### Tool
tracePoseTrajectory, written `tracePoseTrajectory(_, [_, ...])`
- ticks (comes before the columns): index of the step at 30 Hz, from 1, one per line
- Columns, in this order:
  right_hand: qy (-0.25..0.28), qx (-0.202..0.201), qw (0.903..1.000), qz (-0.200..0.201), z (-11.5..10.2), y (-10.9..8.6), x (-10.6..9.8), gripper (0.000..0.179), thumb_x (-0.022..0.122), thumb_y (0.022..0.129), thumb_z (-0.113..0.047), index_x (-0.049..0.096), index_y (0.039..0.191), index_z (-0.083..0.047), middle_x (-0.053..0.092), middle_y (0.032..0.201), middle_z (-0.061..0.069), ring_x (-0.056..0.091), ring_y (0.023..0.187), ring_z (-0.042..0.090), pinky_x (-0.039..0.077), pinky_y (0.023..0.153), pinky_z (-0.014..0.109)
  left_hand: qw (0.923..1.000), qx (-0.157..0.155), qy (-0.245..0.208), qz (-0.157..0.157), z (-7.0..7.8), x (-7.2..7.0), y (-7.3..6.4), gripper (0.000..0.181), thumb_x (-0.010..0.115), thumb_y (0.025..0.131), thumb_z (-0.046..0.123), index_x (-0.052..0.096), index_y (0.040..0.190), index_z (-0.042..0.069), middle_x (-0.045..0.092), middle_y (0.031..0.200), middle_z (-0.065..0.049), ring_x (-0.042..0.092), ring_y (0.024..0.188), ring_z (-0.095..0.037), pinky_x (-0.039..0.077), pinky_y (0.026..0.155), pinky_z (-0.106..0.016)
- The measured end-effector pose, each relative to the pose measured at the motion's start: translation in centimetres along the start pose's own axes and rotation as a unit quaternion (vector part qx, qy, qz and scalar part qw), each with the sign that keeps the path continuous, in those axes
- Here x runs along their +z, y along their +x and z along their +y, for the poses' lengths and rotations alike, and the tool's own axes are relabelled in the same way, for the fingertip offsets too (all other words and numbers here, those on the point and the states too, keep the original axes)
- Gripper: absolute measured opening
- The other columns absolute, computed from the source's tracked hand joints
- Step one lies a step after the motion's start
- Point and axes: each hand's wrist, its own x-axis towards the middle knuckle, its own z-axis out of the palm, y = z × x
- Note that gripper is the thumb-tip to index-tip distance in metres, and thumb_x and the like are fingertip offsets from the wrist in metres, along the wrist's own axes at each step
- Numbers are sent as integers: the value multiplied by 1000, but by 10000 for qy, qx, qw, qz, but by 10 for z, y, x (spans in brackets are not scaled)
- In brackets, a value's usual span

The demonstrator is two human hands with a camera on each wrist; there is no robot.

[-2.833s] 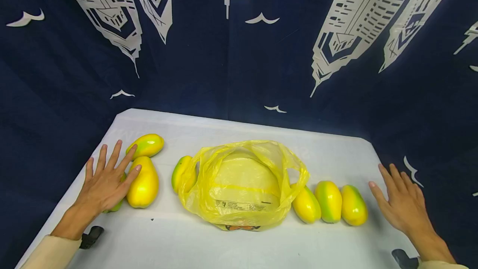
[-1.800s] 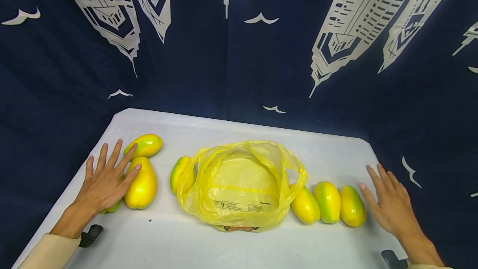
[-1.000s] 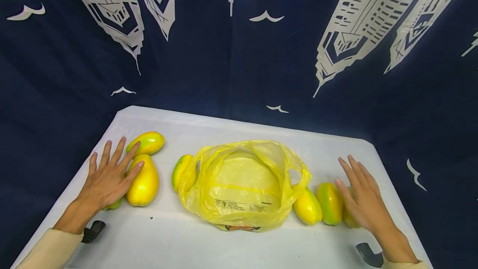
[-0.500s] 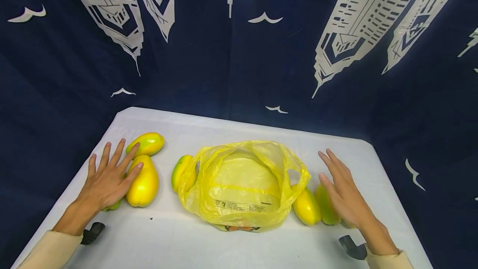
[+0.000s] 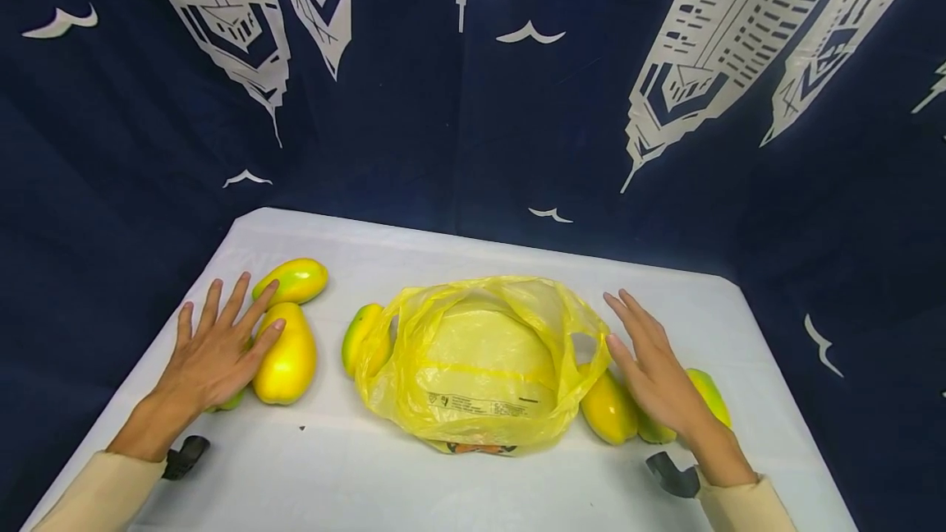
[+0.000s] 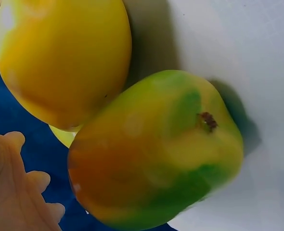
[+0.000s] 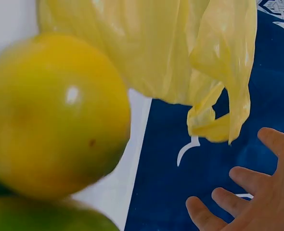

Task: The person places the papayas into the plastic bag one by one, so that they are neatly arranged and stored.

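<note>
A yellow plastic bag (image 5: 517,432) stands with its mouth spread wide at the table's middle. My left hand (image 5: 210,364), fingers splayed, hovers over the left group: a plump yellow mango (image 5: 286,360), another mango (image 5: 301,279) behind it, and a greenish one (image 6: 156,154) mostly hidden under the palm in the head view. Straight-fingered, my right hand (image 5: 658,380) is above the right-hand mangoes, its fingertips beside the bag's right handle (image 7: 238,96). Under and around it show a yellow mango (image 5: 609,410), a partly covered one (image 5: 654,429) and a greenish one (image 5: 711,394). Neither hand holds anything.
One more mango (image 5: 362,339) lies against the bag's left side, partly behind its handle. The white table (image 5: 414,491) ends at a dark blue curtain (image 5: 414,146) printed with white buildings and birds. Dark wrist-worn camera mounts (image 5: 672,476) sit below both wrists.
From the table's right edge, my right hand has moved left across the right-hand mangoes to the bag's right handle. My left hand has stayed in place; the mangoes and bag have not moved.
</note>
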Motion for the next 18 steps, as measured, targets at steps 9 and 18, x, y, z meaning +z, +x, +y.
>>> tracePoseTrajectory(9, [424,-53,9990,-159,-7,9,10,60,44,107,-35,16,160,-36,10,169,7,16,151,44,25,107,77,10000,-16,-35,-75,2,-1,5,67,25,106,56,7,162,26,-3,168,-19,-17,150,-46,-17,114,-70])
tracePoseTrajectory(18, [988,-70,9942,-419,-9,12,17,69,60,101,-35,23,159,-34,16,167,12,17,150,46,20,108,79,10000,-51,-63,-57,3,-1,6,66,23,106,55,8,162,26,-2,168,-19,-15,150,-47,-14,114,-71])
